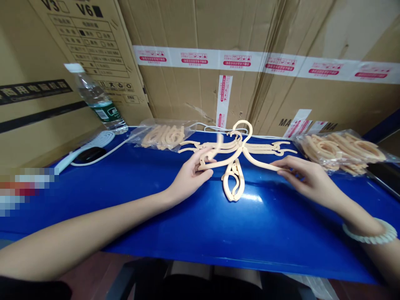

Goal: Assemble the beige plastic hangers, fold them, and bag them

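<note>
Between my two hands, above the blue table, is a cream plastic folding hanger (233,160) with its arms spread and its hook up. My left hand (190,173) pinches the end of the left arm, where a curved piece sticks upward. The fingers of my right hand (304,179) are closed on the tip of the right arm. Just below the hanger, a folded hanger (233,181) lies on the table. Behind it, several unfolded hangers (259,148) lie stacked, partly hidden by the held one.
Clear bags of folded hangers lie at left (165,135) and right (343,148). A water bottle (100,102), a black mouse (90,154) and a white cable (115,154) are on the left. Cardboard boxes (193,91) stand along the back of the blue table (200,229).
</note>
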Available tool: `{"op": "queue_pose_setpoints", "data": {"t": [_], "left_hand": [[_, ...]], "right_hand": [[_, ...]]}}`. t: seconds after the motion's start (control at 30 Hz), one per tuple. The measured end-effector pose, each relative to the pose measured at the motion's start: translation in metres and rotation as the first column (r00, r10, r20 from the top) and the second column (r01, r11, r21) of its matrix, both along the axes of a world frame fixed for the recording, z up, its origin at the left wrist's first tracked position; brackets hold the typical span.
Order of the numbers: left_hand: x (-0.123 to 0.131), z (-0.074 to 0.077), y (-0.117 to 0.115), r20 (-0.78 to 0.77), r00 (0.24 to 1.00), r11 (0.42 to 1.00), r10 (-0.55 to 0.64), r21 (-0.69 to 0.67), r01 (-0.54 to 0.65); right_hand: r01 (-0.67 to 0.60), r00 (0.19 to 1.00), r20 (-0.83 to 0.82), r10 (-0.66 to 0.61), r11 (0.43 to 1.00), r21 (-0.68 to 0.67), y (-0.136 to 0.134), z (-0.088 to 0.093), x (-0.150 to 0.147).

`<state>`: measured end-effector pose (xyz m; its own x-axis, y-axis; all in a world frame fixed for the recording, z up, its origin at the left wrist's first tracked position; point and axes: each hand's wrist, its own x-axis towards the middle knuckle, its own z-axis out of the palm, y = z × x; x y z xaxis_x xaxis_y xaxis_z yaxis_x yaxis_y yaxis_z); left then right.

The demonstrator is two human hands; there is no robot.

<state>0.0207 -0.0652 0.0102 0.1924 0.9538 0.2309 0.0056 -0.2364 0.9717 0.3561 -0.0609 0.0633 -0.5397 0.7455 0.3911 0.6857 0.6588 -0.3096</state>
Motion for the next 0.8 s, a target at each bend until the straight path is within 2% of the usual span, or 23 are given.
{"op": "queue_pose_setpoints", "data": {"t": [0.13, 0.3, 0.43, 0.63, 0.7, 0.8], "left_hand": [[-0.003, 0.000, -0.002, -0.189, 0.982, 0.998, 0.014, 0.057, -0.003], [-0.003, 0.005, -0.006, -0.160, 0.986, 0.998, 0.044, 0.047, -0.037], [-0.002, 0.006, -0.006, -0.114, 0.993, 0.998, 0.043, 0.039, -0.039], [-0.002, 0.006, -0.007, -0.130, 0.990, 0.999, 0.047, 0.030, -0.043], [-0.002, 0.006, -0.007, -0.138, 0.989, 0.999, 0.045, 0.027, -0.042], [-0.001, 0.007, -0.008, -0.137, 0.990, 0.999, 0.039, 0.020, -0.036]], "right_hand": [[-0.057, 0.998, -0.001, 0.057, 0.998, -0.008, 0.000, -0.004, 0.000], [-0.116, 0.991, 0.085, 0.105, 0.984, 0.134, 0.005, -0.003, 0.001], [-0.033, 0.975, 0.218, -0.037, 0.952, 0.305, 0.001, -0.005, -0.002], [0.146, 0.921, 0.274, -0.275, 0.899, 0.412, -0.011, -0.015, -0.002], [0.161, 0.921, 0.259, -0.290, 0.891, 0.425, -0.012, -0.016, -0.003], [0.147, 0.954, 0.186, -0.237, 0.906, 0.397, -0.012, -0.015, -0.009]]}}
